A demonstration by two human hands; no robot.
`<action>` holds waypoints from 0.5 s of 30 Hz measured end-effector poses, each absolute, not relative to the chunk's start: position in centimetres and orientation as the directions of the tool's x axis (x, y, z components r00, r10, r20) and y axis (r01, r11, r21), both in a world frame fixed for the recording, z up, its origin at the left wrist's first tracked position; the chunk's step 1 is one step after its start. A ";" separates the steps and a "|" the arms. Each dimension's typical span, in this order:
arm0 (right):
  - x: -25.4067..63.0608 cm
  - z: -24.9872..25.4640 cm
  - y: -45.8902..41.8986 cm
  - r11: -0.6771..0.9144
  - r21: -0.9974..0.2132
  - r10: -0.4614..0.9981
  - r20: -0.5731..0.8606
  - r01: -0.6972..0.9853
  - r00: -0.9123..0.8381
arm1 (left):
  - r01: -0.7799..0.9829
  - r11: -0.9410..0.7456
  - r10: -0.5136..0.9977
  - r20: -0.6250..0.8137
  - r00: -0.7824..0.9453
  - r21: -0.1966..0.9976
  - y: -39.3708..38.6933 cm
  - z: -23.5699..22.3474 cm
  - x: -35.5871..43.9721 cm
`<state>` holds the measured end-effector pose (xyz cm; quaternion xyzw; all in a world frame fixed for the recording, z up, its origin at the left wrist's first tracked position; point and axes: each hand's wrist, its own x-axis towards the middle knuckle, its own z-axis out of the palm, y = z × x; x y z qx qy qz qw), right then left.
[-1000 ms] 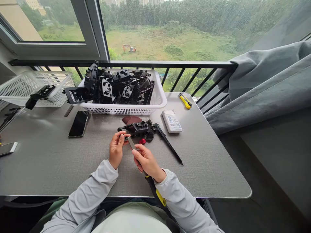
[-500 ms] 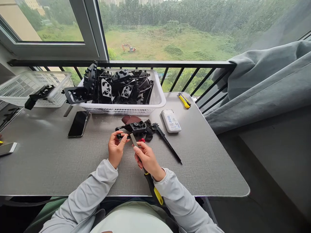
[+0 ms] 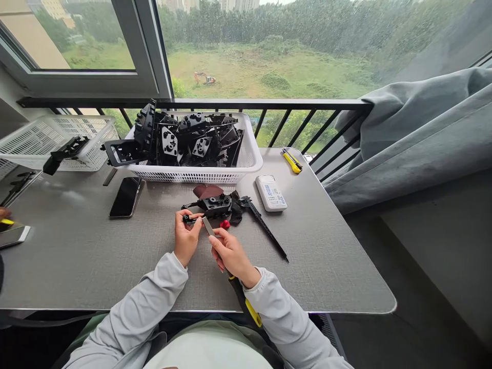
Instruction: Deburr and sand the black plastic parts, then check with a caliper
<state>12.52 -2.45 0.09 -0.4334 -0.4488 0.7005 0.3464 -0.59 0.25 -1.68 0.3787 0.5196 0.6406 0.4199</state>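
My left hand (image 3: 187, 238) pinches the end of a black moulded plastic part (image 3: 216, 205), whose body reaches right over the table. My right hand (image 3: 230, 254) grips a yellow-and-black handled knife (image 3: 246, 300), its flat steel blade (image 3: 208, 226) pointing up at the part's end, very close to it. I cannot tell whether blade and plastic touch. Just behind my hands lie a red object (image 3: 225, 224), a dark cloth (image 3: 236, 214) and a sheet of brown sandpaper (image 3: 205, 191).
A white basket (image 3: 192, 175) heaped with black plastic parts stands at the railing, with a second basket (image 3: 34, 148) to its left. On the grey table lie a black caliper (image 3: 265, 236), a white box (image 3: 271, 193), a yellow cutter (image 3: 292, 161) and phones (image 3: 125, 197). A person's hand (image 3: 3, 212) shows at the left edge.
The blade has moved left, nearer the end of the black part. Another person's hand has come into view at the left edge.
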 end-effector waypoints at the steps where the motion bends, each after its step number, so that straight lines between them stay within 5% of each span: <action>1: 12.5 0.1 -2.4 -0.358 -0.930 0.874 -0.302 -0.085 -0.381 | -0.158 -0.100 0.934 0.037 -0.356 0.982 0.2 -1.7 -0.7; 15: 12.6 -0.1 -2.5 -0.373 -0.927 0.841 -0.322 -0.033 -0.435 | -0.186 -0.092 0.965 0.042 -0.258 0.978 -0.6 -1.4 -0.8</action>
